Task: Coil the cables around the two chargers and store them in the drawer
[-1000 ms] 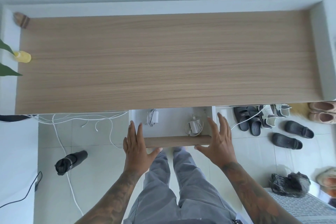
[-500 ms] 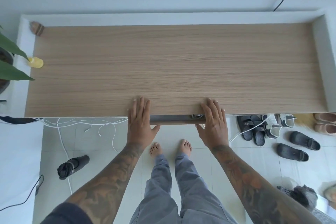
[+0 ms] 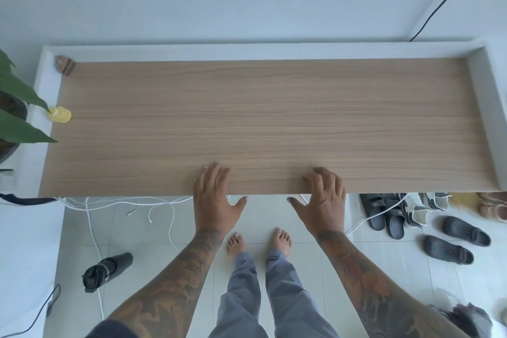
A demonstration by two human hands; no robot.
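The drawer is pushed in under the wooden desk top (image 3: 274,123), and no part of it shows. Both chargers and their coiled cables are hidden from view. My left hand (image 3: 214,197) lies flat over the desk's front edge, fingers straight on the wood and thumb spread below the edge. My right hand (image 3: 321,197) rests the same way about a hand's width to the right, its fingers slightly bent on the top. Neither hand holds anything.
White cables (image 3: 131,204) hang under the desk's left half and trail over the tiled floor. A folded black umbrella (image 3: 105,271) lies on the floor at left. Several sandals (image 3: 384,212) and shoes are at right. A small yellow object (image 3: 61,115) and plant leaves (image 3: 19,107) sit at the desk's left end.
The drawer, open a second ago with both coiled chargers inside, has been pushed fully shut. My hands moved forward with it and now rest on the desk's front edge.
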